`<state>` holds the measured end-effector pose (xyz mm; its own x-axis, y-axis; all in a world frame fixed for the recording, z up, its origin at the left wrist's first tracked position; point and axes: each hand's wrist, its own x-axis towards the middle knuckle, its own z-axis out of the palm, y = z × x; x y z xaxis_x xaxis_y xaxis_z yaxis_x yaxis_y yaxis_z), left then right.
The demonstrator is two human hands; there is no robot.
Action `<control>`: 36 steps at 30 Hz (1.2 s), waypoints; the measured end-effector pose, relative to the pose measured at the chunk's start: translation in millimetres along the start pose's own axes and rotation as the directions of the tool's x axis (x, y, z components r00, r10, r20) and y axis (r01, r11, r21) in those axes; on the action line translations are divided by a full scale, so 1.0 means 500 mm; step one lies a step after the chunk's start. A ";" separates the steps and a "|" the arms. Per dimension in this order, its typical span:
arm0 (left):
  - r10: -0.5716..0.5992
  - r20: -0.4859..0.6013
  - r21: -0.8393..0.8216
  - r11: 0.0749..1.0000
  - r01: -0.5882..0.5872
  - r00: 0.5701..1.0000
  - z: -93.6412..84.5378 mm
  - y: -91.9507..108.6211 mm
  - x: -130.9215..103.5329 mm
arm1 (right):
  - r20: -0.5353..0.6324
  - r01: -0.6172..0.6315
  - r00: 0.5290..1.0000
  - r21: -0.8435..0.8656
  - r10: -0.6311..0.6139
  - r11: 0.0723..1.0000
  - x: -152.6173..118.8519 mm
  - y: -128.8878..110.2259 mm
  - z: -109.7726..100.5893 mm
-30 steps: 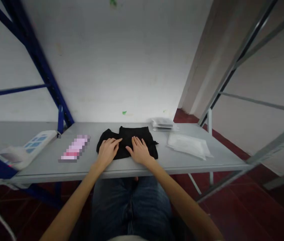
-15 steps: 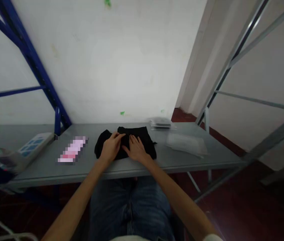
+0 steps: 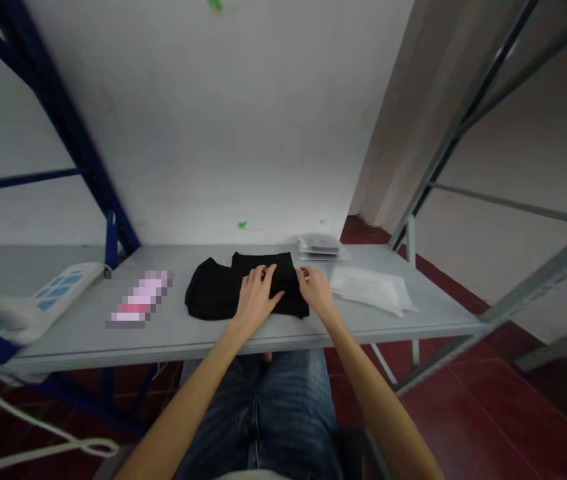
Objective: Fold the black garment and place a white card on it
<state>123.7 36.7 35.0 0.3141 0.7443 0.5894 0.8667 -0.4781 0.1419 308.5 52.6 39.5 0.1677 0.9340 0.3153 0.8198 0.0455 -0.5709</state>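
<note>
A black folded garment [image 3: 213, 290] lies on the grey metal table [image 3: 273, 330] in front of me. My left hand [image 3: 257, 297] rests flat on the garment's right half, fingers spread. My right hand [image 3: 316, 288] sits at the garment's right edge, fingers curled against the cloth; whether it pinches the edge is unclear.
A clear plastic bag [image 3: 371, 288] lies to the right of the garment, with a small stack of packets [image 3: 319, 247] behind it. A white power strip [image 3: 38, 303] and a pink blurred item [image 3: 138, 300] lie to the left. Blue and grey shelf frames stand on both sides.
Both hands slid right across the garment: the left from its left half to its right half, the right from its middle to its right edge.
</note>
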 end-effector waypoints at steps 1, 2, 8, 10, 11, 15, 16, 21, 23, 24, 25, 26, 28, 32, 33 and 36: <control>-0.081 0.016 0.005 0.997 0.081 0.997 0.003 -0.012 -0.011 | 0.011 -0.030 1.000 0.007 0.030 1.000 0.006 0.000 0.003; -0.139 0.039 0.005 0.990 0.139 0.990 0.004 -0.023 -0.018 | 0.031 -0.055 0.998 0.012 0.055 0.998 0.013 0.000 0.006; -0.133 0.123 -0.102 0.984 0.145 0.984 0.006 -0.040 -0.004 | 0.158 -0.122 0.981 0.025 0.116 0.992 0.042 0.002 0.012; -0.132 0.115 -0.159 0.976 0.149 0.985 0.005 -0.037 0.006 | 0.163 -0.111 0.981 0.038 0.104 0.993 0.047 -0.001 0.009; -0.143 0.107 -0.192 0.968 0.162 0.984 0.004 -0.038 0.008 | 0.163 -0.100 0.982 0.047 0.091 0.994 0.048 -0.005 0.007; -0.211 0.053 -0.282 0.935 0.217 0.976 -0.008 -0.058 -0.002 | 0.139 -0.046 0.990 0.120 0.029 0.992 0.040 -0.030 0.013; -0.220 0.047 -0.275 0.935 0.224 0.974 -0.013 -0.066 -0.008 | 0.132 -0.028 0.991 0.141 0.009 0.990 0.034 -0.037 0.017; -0.233 0.057 -0.203 0.949 0.240 0.971 -0.035 -0.097 -0.045 | 0.115 0.074 0.990 0.092 -0.085 0.993 -0.011 -0.066 0.037; -0.201 0.050 -0.159 0.965 0.207 0.978 -0.039 -0.100 -0.055 | 0.071 0.129 0.989 0.023 -0.131 0.991 -0.019 -0.078 0.039; -0.177 0.046 -0.128 0.975 0.182 0.983 -0.039 -0.099 -0.059 | 0.044 0.168 0.985 -0.003 -0.168 0.986 -0.019 -0.084 0.040; -0.152 0.045 -0.098 0.983 0.155 0.987 -0.039 -0.098 -0.061 | 0.020 0.214 0.977 -0.021 -0.213 0.977 -0.017 -0.091 0.042; -0.130 0.045 -0.071 0.989 0.133 0.990 -0.040 -0.097 -0.063 | 0.004 0.262 0.965 -0.033 -0.262 0.964 -0.012 -0.097 0.045; -0.106 0.042 -0.044 0.993 0.108 0.994 -0.040 -0.094 -0.064 | 0.017 0.362 0.932 -0.056 -0.361 0.931 0.000 -0.105 0.056; -0.131 0.039 -0.041 0.990 0.133 0.991 -0.040 -0.094 -0.065 | 0.143 0.459 0.884 -0.099 -0.444 0.883 0.010 -0.093 0.097; -0.147 0.044 -0.040 0.988 0.149 0.988 -0.041 -0.094 -0.066 | 0.166 0.457 0.884 -0.104 -0.438 0.883 0.007 -0.086 0.108; -0.175 0.053 -0.043 0.983 0.177 0.983 -0.042 -0.094 -0.067 | 0.176 0.422 0.900 -0.120 -0.399 0.899 -0.006 -0.071 0.134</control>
<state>64.4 24.4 25.1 0.1780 0.8400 0.5126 0.8913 -0.3584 0.2776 242.5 72.0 8.1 -0.2723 0.8846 0.3785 0.8730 0.3926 -0.2894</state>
